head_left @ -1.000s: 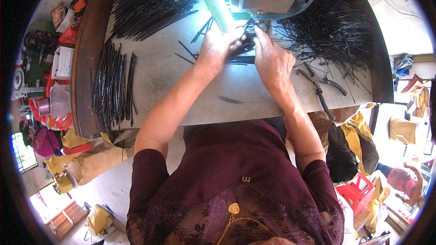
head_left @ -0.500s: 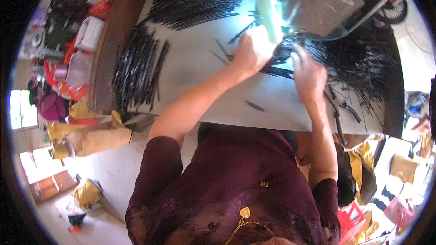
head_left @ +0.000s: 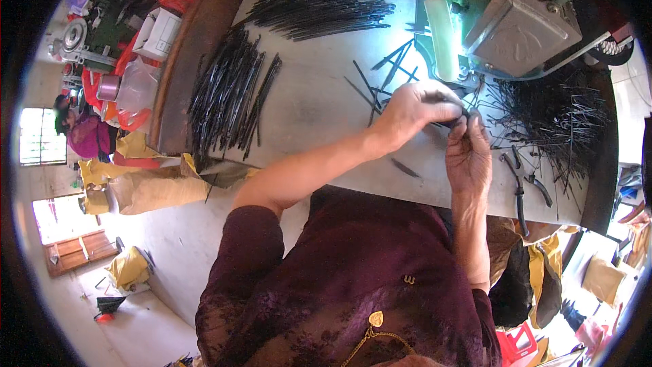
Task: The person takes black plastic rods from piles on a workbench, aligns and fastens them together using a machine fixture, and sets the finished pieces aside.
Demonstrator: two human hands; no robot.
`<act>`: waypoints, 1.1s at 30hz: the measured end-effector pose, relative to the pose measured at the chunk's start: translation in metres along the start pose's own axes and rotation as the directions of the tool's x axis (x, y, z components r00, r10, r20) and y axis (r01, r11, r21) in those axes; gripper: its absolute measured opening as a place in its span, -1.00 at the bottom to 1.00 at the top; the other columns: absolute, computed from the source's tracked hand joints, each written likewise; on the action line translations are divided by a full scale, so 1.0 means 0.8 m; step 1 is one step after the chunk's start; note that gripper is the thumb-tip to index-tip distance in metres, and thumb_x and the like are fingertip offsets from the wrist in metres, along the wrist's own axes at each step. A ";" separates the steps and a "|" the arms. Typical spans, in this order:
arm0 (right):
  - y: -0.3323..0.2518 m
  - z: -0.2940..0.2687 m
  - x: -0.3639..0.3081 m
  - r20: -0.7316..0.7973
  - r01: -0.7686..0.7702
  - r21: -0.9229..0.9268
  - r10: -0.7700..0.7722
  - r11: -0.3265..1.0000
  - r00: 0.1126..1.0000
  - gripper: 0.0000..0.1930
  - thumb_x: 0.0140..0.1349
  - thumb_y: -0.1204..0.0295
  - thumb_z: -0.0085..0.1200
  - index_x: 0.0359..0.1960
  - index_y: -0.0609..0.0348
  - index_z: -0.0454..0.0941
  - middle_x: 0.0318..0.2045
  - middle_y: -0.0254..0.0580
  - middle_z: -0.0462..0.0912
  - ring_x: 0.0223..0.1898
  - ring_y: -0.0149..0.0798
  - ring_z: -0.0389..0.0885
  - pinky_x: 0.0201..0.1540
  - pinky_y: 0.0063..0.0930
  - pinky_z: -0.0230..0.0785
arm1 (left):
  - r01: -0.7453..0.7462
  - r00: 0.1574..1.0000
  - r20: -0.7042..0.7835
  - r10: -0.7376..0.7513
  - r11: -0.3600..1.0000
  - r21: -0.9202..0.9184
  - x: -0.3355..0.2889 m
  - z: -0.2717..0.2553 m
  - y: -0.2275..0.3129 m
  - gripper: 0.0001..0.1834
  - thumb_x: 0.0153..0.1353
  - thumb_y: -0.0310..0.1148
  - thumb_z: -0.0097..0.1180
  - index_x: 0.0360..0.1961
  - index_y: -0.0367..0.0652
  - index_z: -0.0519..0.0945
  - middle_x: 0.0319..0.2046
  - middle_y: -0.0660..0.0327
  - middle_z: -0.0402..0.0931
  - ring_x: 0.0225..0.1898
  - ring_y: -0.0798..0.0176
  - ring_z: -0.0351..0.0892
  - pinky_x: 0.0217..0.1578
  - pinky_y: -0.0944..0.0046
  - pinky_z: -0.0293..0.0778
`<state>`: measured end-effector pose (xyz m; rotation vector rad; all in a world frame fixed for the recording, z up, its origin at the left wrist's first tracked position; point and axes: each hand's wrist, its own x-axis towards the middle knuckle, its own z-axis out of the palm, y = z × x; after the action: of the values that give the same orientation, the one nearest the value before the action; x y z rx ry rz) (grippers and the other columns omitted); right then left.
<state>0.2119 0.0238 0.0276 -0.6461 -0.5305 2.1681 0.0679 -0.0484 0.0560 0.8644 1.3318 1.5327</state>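
Observation:
Just in front of a machine, my left hand point(head_left: 420, 112) and my right hand point(head_left: 468, 163) meet with fingertips pinched together. Between them is a thin black strip point(head_left: 464, 116), mostly covered by the fingers. Several loose black strips point(head_left: 394, 68) lie crossed on the white tabletop point(head_left: 312, 95), to the left of the machine and partly behind my left hand. The machine has a grey metal housing point(head_left: 519, 34) and a pale green upright piece point(head_left: 443, 37) beside a bright light. A tangled heap of black strips point(head_left: 567, 109) spreads to the right of my hands.
Bundles of black strips lie at the far side point(head_left: 312, 3) and at the left point(head_left: 227, 95). Dark-handled pliers point(head_left: 519, 187) rest near the table's right front edge. A raised wooden board point(head_left: 187, 47) borders the left side. Someone in purple point(head_left: 92, 136) is at the far left.
Both hands have drawn back toward me from beside the machine and come together at the fingertips. More crossed strips show on the tabletop, and the whole view has shifted slightly.

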 end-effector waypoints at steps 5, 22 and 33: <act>-0.046 0.032 -0.031 0.114 0.251 -0.795 -0.270 0.553 0.956 -0.71 0.14 0.65 0.11 -0.07 0.25 0.55 -0.43 -0.31 0.58 -0.46 -0.44 0.52 -0.41 -0.59 0.43 | -0.017 0.900 -0.167 0.403 0.414 0.910 0.047 -0.094 -0.015 -0.82 0.14 -0.38 0.06 -0.36 -0.18 0.68 -0.49 0.17 0.56 -0.39 0.13 0.55 -0.34 0.18 0.46; -0.057 0.034 0.009 0.049 0.005 -0.911 0.096 0.412 0.994 -0.77 0.18 0.29 0.09 -0.27 0.20 0.57 -0.67 -0.30 0.51 -0.68 -0.48 0.45 -0.63 -0.60 0.21 | -0.441 0.636 0.232 0.736 0.100 0.892 0.087 -0.091 0.007 -0.80 0.11 -0.38 0.13 -0.21 -0.16 0.53 -0.44 0.21 0.48 -0.41 0.20 0.54 -0.52 0.30 0.49; -0.033 0.021 0.064 0.087 -0.001 -0.681 0.082 0.732 0.993 -0.82 0.19 0.32 0.05 -0.33 0.18 0.53 -0.58 -0.29 0.58 -0.69 -0.50 0.43 -0.67 -0.69 0.18 | -0.057 0.974 -0.226 -0.016 0.948 -0.312 0.048 0.007 -0.037 -0.72 0.17 -0.48 0.15 -0.09 -0.34 0.55 -0.33 0.24 0.56 -0.37 0.46 0.50 -0.39 0.49 0.43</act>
<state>0.1886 0.0773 0.0413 -0.9257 -1.4300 2.0244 0.0647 -0.0099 0.0261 0.5135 1.1883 1.8431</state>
